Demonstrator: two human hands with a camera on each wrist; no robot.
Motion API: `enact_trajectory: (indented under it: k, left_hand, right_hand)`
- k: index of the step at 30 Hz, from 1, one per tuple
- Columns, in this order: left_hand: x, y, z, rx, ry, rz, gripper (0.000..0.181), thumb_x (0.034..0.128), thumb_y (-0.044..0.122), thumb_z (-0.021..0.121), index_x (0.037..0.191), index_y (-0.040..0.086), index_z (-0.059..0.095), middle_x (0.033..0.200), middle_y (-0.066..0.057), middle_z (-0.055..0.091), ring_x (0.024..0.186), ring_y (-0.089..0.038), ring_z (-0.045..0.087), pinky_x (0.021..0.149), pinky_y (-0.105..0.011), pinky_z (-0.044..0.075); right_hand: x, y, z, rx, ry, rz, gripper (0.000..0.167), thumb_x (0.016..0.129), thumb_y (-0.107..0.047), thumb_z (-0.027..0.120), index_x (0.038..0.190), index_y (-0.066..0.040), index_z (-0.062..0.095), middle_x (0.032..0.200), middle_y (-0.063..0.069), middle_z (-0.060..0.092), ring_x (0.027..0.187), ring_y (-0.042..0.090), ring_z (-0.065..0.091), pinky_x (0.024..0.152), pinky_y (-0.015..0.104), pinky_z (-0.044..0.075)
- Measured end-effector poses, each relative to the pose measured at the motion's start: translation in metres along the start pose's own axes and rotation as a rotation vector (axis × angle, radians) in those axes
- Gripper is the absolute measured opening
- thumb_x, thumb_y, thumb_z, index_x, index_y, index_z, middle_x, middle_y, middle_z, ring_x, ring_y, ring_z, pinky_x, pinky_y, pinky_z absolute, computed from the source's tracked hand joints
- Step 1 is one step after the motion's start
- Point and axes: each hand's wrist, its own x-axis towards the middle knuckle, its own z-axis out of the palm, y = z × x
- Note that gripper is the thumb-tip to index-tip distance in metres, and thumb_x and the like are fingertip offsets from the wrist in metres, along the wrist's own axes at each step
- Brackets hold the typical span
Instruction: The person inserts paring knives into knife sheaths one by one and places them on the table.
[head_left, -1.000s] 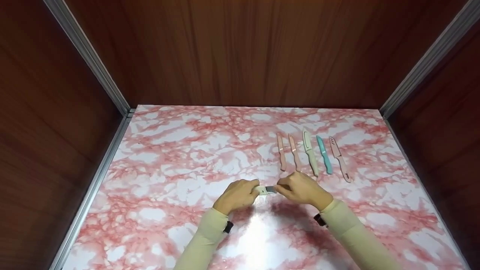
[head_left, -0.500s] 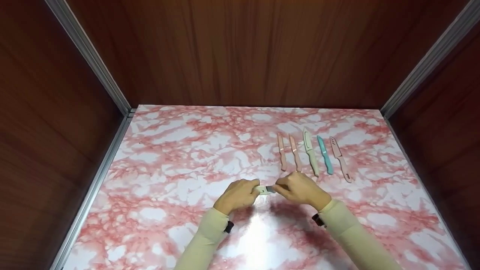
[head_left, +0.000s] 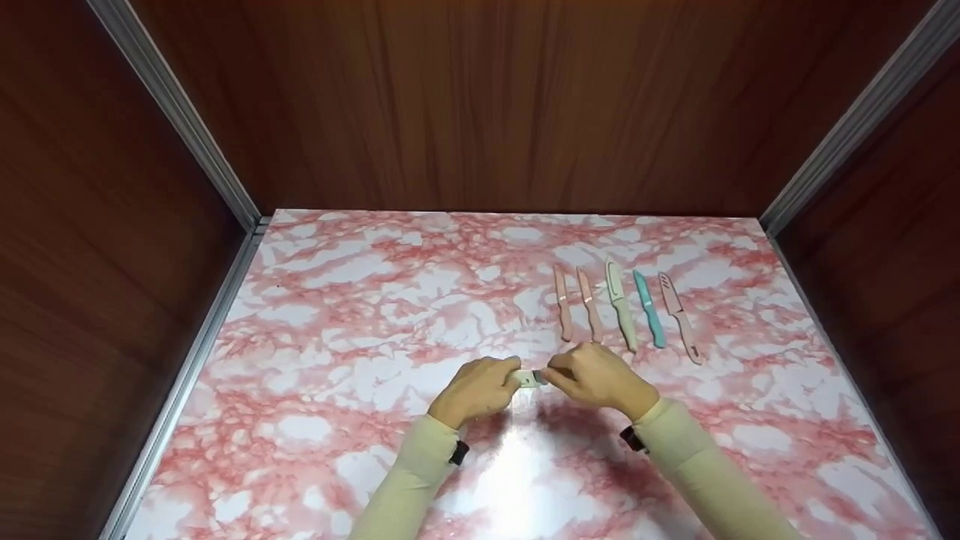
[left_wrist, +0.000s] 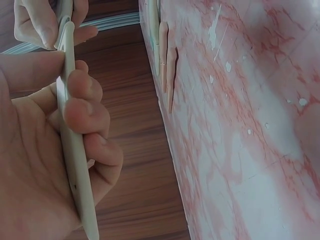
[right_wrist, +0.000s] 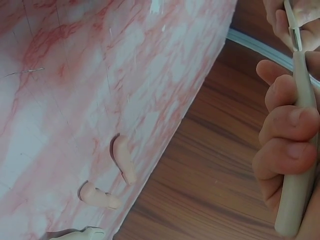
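Observation:
Over the table's middle, in the head view, my left hand (head_left: 474,391) grips a cream blade sheath (head_left: 527,379). The left wrist view shows several fingers and the thumb wrapped along its flat length. To the right, my right hand (head_left: 600,381) holds a knife by its cream handle (right_wrist: 291,200), fingers curled round it in the right wrist view. A short piece of grey blade (head_left: 539,377) shows between the hands, its front end inside the sheath. My fingers hide most of the sheath and the handle in the head view.
Beyond my right hand lie several knives in a row: two pink knives (head_left: 564,321) (head_left: 592,319), a cream sheathed knife (head_left: 625,322), a teal knife (head_left: 652,322) and a light pink knife (head_left: 686,334). Wooden panels (head_left: 480,105) enclose the marbled table (head_left: 360,300).
My right hand has moved slightly left toward my left hand. Less blade shows between them, as the knife has slid further into the sheath. The row of knives is unchanged.

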Motion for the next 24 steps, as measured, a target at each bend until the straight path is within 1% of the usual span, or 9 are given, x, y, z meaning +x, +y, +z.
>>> enact_trajectory:
  k: [10, 12, 19, 24]
  left_hand:
    - [0.0007, 0.0024, -0.0015, 0.005, 0.003, -0.001, 0.018, 0.0944, 0.02, 0.047, 0.077, 0.017, 0.044, 0.061, 0.007, 0.037, 0.052, -0.008, 0.034, 0.049, -0.025, 0.03]
    - [0.0011, 0.0026, -0.0017, 0.005, 0.001, -0.004, 0.017, 0.0941, 0.019, 0.046, 0.077, 0.017, 0.043, 0.061, 0.007, 0.037, 0.052, -0.009, 0.034, 0.049, -0.025, 0.03]
    - [0.0017, 0.003, -0.0022, -0.052, -0.035, -0.017, 0.017, 0.0945, 0.017, 0.046, 0.078, 0.016, 0.043, 0.061, 0.007, 0.038, 0.05, -0.008, 0.033, 0.048, -0.023, 0.029]
    - [0.0023, 0.0026, -0.001, -0.024, -0.011, -0.004, 0.017, 0.0946, 0.019, 0.047, 0.078, 0.017, 0.045, 0.06, 0.008, 0.039, 0.051, -0.008, 0.035, 0.048, -0.024, 0.03]
  right_hand:
    - [0.0005, 0.0002, 0.0015, -0.001, 0.021, -0.025, 0.034, 0.094, -0.025, 0.059, 0.061, -0.023, 0.051, 0.051, -0.017, 0.033, 0.043, -0.003, 0.028, 0.043, 0.019, 0.031]
    - [0.0007, 0.0007, 0.0021, -0.001, 0.022, -0.022, 0.035, 0.094, -0.026, 0.058, 0.06, -0.023, 0.05, 0.051, -0.016, 0.032, 0.043, -0.003, 0.027, 0.043, 0.019, 0.031]
    - [0.001, 0.0005, 0.0022, -0.006, -0.008, 0.015, 0.035, 0.095, -0.028, 0.056, 0.061, -0.023, 0.049, 0.051, -0.016, 0.031, 0.044, -0.002, 0.027, 0.045, 0.02, 0.031]
    - [0.0015, -0.0009, 0.0024, 0.001, -0.007, 0.024, 0.034, 0.092, -0.021, 0.058, 0.059, -0.023, 0.049, 0.051, -0.016, 0.033, 0.044, -0.002, 0.028, 0.045, 0.02, 0.032]
